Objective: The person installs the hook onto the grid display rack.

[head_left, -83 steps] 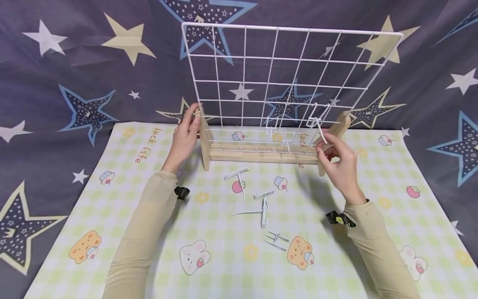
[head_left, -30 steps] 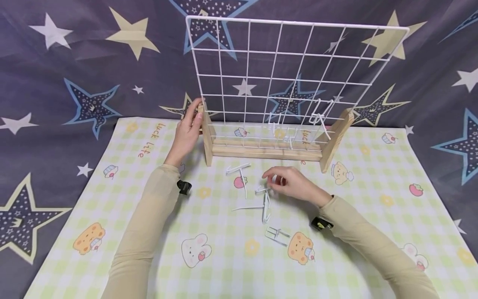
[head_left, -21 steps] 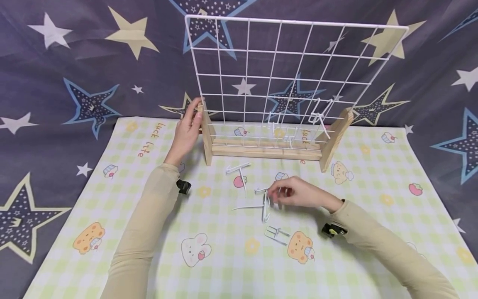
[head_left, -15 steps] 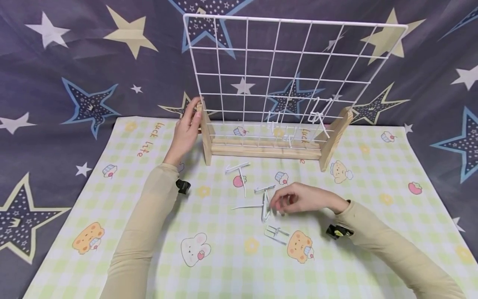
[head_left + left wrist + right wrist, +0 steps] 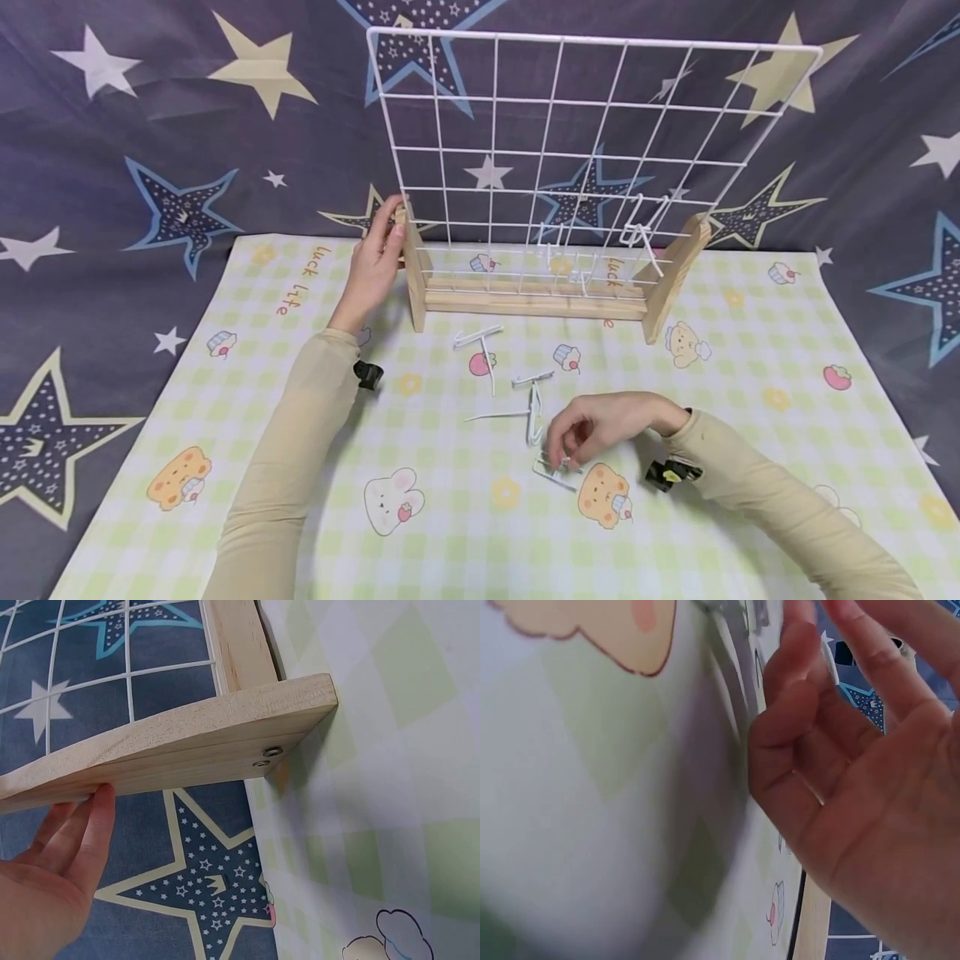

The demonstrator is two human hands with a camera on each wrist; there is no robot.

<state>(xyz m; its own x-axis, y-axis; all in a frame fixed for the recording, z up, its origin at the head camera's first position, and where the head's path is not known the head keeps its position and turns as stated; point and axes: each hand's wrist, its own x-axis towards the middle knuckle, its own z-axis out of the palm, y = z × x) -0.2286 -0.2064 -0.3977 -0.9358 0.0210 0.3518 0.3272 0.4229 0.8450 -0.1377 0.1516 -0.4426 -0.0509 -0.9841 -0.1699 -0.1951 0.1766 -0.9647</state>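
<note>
A white wire grid panel (image 5: 555,133) stands upright in a wooden stand (image 5: 536,304). My left hand (image 5: 372,267) grips the top of the stand's left side piece; the left wrist view shows fingertips (image 5: 101,802) against its outer face. My right hand (image 5: 600,425) is lowered to the table, with curled fingertips right at a small white double-pronged wire hook (image 5: 555,480). They partly cover that hook, and I cannot tell whether they pinch it. Just beyond lie a white T-shaped wire hook (image 5: 532,414) and a small white piece (image 5: 532,379).
Another T-shaped hook (image 5: 480,337) lies before the stand. Several white hooks hang low on the grid, one with a long prong (image 5: 641,237) at the right. The checked tablecloth (image 5: 450,533) ends at a star-patterned curtain (image 5: 247,158) behind.
My right hand has left the hanging hook at the grid's right, passed over the T-shaped hooks, and come nearer to the double-pronged hook. My left hand keeps its place on the stand.
</note>
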